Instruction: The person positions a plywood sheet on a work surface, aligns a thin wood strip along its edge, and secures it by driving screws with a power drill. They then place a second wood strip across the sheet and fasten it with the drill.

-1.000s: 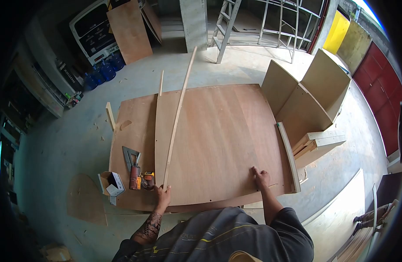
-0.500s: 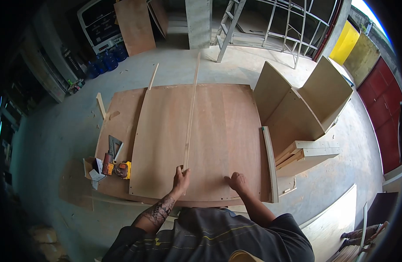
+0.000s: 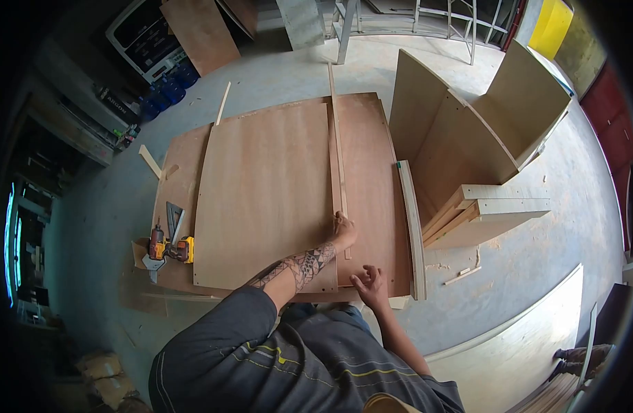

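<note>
A long thin wood strip (image 3: 338,148) lies lengthwise beside the right edge of a pale plywood panel (image 3: 261,186). My left hand (image 3: 344,230) grips the strip near its closer end, with the tattooed forearm reaching across the panel. To the right of that edge shows a redder plywood sheet (image 3: 371,172). My right hand (image 3: 371,282) hovers over the front of this sheet, fingers partly curled and apart, holding nothing.
A drill (image 3: 158,242), a metal square (image 3: 175,219) and an open carton (image 3: 143,253) sit at the left side. Boards (image 3: 411,227) line the right edge, beside a plywood box assembly (image 3: 461,131). A stepladder (image 3: 344,31) stands behind. Another person's legs (image 3: 581,358) show at lower right.
My left hand has carried the strip rightward, from the middle of the pale panel to its right edge. My right hand's fingers have loosened. The camera view has shifted.
</note>
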Demonstrator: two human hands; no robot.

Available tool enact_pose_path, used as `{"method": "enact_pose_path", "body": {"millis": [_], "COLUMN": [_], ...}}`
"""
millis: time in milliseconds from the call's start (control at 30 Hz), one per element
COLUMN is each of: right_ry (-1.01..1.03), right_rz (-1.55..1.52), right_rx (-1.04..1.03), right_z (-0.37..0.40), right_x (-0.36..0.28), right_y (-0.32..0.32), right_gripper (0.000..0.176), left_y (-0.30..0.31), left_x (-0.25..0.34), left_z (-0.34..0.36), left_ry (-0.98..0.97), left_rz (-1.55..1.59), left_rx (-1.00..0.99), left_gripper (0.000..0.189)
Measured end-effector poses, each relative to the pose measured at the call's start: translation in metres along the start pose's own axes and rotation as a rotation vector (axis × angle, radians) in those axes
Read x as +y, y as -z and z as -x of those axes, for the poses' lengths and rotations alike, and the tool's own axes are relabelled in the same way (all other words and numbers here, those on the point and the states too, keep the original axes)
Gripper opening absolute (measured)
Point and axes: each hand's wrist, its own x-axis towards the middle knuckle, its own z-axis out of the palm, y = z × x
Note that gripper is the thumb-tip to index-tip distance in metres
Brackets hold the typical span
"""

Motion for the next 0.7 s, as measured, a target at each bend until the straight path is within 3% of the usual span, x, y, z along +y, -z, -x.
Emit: {"method": "enact_pose_path", "body": {"millis": [133, 200, 333, 433, 500, 567, 633, 700], "right_ry": [0.123, 0.165, 0.117, 0.141, 0.126, -0.005, 0.005, 0.027], "right_rz": [-0.014, 0.028, 0.105, 0.194, 0.327, 0.387, 0.357, 0.352], "right_rx": [0.022, -0.033, -0.126, 0.006, -0.002, -0.055, -0.073, -0.057], "right_z": [-0.014, -0.022, -0.019, -0.005, 0.000, 0.011, 0.016, 0.028], "right_x": [-0.001, -0.005, 0.003, -0.004, -0.006, -0.017, -0.017, -0.016], "right_y": [-0.024, -0.032, -0.054, -0.056, -0.052, -0.048, -0.044, -0.041], "right_gripper": [0.056, 0.054, 0.056, 0.060, 0.062, 0.057, 0.054, 0.053], "left_y": [0.038, 0.070, 0.074, 0.096, 0.122, 0.117, 0.124, 0.120], "left_x": [0.029, 0.046, 0.011, 0.026, 0.058, 0.026, 0.020, 0.010], "left_z": [0.048, 0.063, 0.046, 0.040, 0.051, 0.034, 0.016, -0.005], "left_ry": [-0.066, -0.084, -0.164, -0.233, -0.432, -0.793, -1.049, -1.089], "left_rz": [-0.038, -0.257, -0.250, -0.488, -0.844, -0.914, -0.977, -0.865], "left_rx": [-0.071, -0.296, -0.474, -0.631, -0.587, -0.411, -0.424, -0.550], "left_gripper": [0.079, 0.091, 0.086, 0.071, 0.047, 0.037, 0.032, 0.029]}}
